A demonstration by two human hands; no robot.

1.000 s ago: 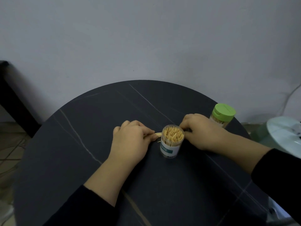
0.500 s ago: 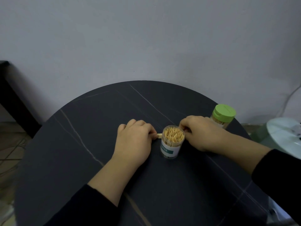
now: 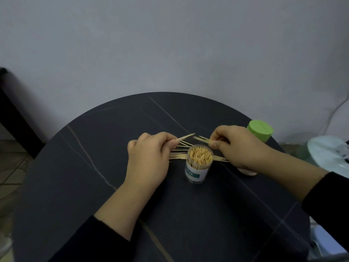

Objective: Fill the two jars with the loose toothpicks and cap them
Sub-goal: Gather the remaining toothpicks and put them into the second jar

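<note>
Left grip (image 3: 149,157) and right grip (image 3: 239,146) pinch toothpicks (image 3: 186,137) beside the toothpick-packed open jar (image 3: 198,167), green-lidded jar (image 3: 260,130) behind.

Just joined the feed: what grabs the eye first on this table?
An uncapped jar packed with toothpicks stands mid-table. The left hand and right hand each pinch a few toothpicks beyond it, over loose toothpicks lying on the dark table. A green-capped jar stands behind the right hand.

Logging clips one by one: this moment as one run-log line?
left hand: pinches toothpicks | right hand: pinches toothpicks | open jar: full, uncapped | green-capped jar: behind right hand | loose toothpicks: on table
</note>
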